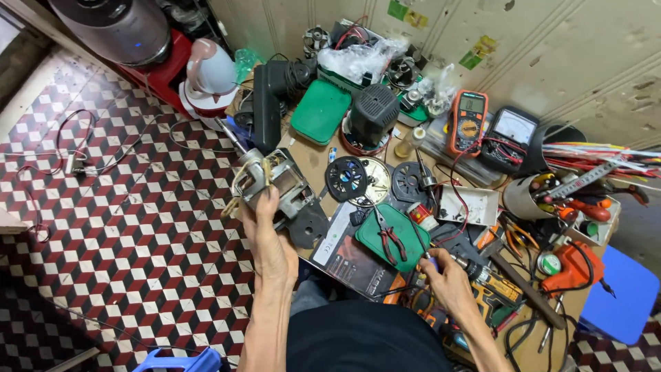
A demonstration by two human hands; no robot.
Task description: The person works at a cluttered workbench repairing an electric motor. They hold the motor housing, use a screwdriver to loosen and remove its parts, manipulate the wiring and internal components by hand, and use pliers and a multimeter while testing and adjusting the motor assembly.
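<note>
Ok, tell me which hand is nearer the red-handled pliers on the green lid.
Right. The right hand sits just below and right of the red-handled pliers on the green lid, gripping a tool. The left hand is farther left, holding up a metal motor.

Red-white-black cube-pattern tiled floor (138,234), scuffed cream panelled wall (571,55), cluttered desk (313,162), probably wooden, blue stool (623,293) at right.

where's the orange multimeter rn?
In the head view, the orange multimeter lies at the far right of the workbench near the wall, just left of the black analog meter and right of the black motor housing.
</note>
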